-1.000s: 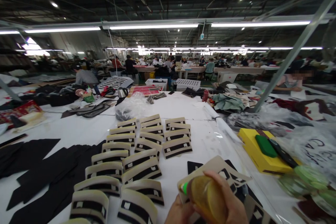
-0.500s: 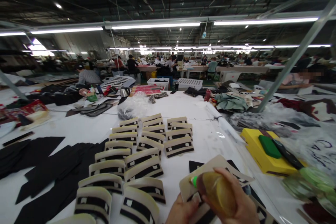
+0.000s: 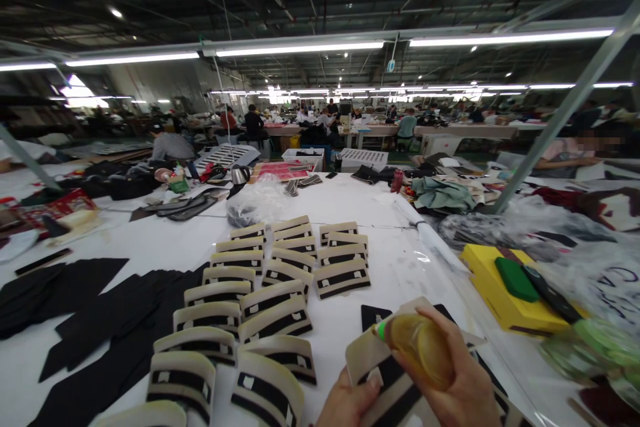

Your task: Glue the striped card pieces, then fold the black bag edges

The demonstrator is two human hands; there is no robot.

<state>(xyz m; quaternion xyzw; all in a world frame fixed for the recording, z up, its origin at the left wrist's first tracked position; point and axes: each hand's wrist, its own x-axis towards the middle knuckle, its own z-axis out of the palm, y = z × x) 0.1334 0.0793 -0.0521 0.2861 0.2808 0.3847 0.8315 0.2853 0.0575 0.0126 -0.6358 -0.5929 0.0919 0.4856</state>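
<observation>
My left hand (image 3: 350, 400) grips the lower left edge of a beige panel (image 3: 361, 355) with a black strip, its thumb on top. In my right hand (image 3: 463, 373) is a squeeze bottle (image 3: 425, 347) of amber liquid, tilted so that its green-collared nozzle points left at the panel's upper edge. Whether the tip touches the panel cannot be made out. More black and beige pieces lie under and beside the panel, partly hidden by my right hand. Several similar curved panels (image 3: 343, 278) stand in rows on the white table (image 3: 345, 203) to the left.
Black fabric pieces (image 3: 100, 320) lie at the left. A yellow box (image 3: 510, 303) bearing a green block (image 3: 517, 279) is at the right, near a green-tinted jar (image 3: 575, 347) and plastic bags. A clear plastic bag (image 3: 260, 200) sits farther back. People work at distant tables.
The bottle and my right hand have moved slightly right and up, and the nozzle has travelled along the panel's upper edge. More of the black strip now shows.
</observation>
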